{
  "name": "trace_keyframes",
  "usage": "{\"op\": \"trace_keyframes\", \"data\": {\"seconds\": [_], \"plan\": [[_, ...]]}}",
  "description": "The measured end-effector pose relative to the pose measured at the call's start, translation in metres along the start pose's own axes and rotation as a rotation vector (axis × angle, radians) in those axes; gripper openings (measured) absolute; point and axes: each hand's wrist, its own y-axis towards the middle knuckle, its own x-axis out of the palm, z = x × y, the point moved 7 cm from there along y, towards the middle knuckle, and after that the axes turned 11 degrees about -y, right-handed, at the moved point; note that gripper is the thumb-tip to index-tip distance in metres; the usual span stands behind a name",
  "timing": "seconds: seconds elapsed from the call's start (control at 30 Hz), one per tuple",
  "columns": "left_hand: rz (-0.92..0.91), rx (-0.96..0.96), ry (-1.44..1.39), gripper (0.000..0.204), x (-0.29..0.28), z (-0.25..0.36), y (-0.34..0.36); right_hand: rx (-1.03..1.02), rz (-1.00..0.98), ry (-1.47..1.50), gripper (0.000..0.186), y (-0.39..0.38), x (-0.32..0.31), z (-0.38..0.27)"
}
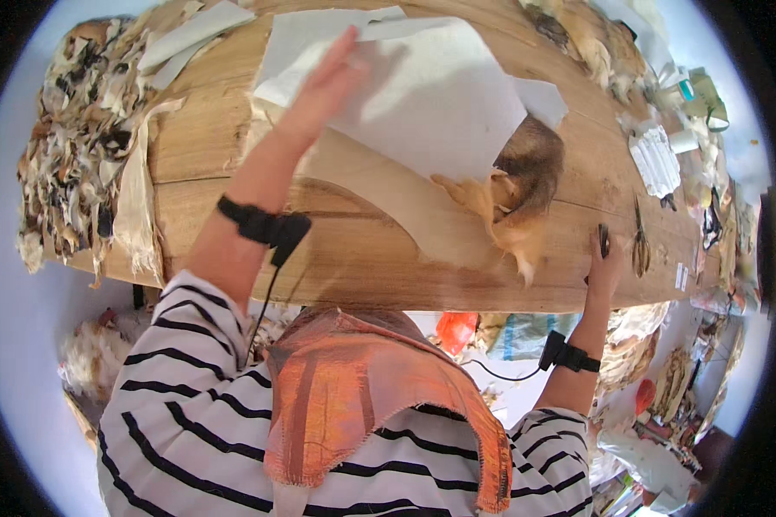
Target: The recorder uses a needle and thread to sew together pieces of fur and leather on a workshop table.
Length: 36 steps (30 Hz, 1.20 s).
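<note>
My left hand [326, 93] is stretched out over the far left part of a white sheet [444, 95], slightly smeared by motion, fingers extended and holding nothing. Whether it touches the sheet I cannot tell. Beneath the sheet's near right edge a brown and tan fur pelt [535, 168] sticks out, and a pale tan sheet-like piece [353, 177] shows along its near side. At the right of the wooden table my right hand [606, 271] is closed around a small dark object [603, 241], its kind unclear. Just right of that hand lies a pair of scissors [640, 243].
A heap of mixed fur scraps [82, 129] covers the table's left end, with a pale strip [138, 198] hanging over the front edge. More pelts [595, 43] lie at the far right, near a white ridged block [654, 161]. The wooden table's [362, 289] front edge runs close to me.
</note>
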Motion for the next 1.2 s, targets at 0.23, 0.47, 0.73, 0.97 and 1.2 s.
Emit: {"op": "trace_keyframes", "data": {"seconds": [0.23, 0.47, 0.73, 0.97, 1.2], "plan": [[-0.115, -0.005, 0.4, 0.075, -0.001, -0.026, -0.042, -0.178, 0.018, -0.082, 0.036, -0.001, 0.015, 0.01], [0.949, -0.383, 1.563, 0.051, -0.303, 0.024, -0.211, -0.24, 0.238, 0.012, 0.037, -0.015, -0.035, -0.038], [0.129, -0.377, 0.855, 0.034, -0.224, 0.027, -0.267, -0.444, 0.236, 0.228, 0.028, -0.031, -0.068, -0.198], [0.06, -0.024, 0.947, 0.046, -0.197, 0.062, -0.253, -0.415, -0.713, 0.644, 0.028, -0.16, 0.004, -0.42], [-0.271, -0.17, 0.8, 0.03, -0.192, 0.031, -0.22, -0.868, -0.749, 0.242, 0.026, -0.249, 0.029, -0.474]]}}
